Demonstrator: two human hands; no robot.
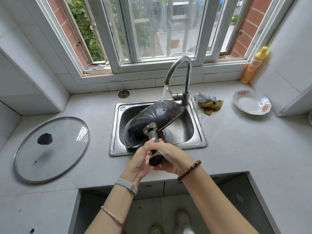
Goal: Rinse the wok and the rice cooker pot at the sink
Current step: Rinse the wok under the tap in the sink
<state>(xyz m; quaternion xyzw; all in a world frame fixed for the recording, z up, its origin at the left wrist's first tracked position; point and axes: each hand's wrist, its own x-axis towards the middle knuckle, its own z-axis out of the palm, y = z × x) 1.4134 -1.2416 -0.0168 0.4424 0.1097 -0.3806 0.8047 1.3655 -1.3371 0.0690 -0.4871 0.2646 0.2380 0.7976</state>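
Note:
A black wok (150, 119) is tipped on its side in the steel sink (199, 142), its dark underside facing me. Water runs from the chrome tap (180, 68) onto its upper rim. Its dark handle (154, 153) points toward me. My left hand (141, 159) and my right hand (170, 157) both grip that handle just in front of the sink's near edge. The rice cooker pot is not in view.
A glass lid (50, 149) with a black knob lies on the counter at left. Right of the sink sit a steel scourer and a yellow-brown cloth (211, 106), a white plate (251, 102) and a yellow detergent bottle (253, 66). A drain plug (123, 94) lies behind the sink.

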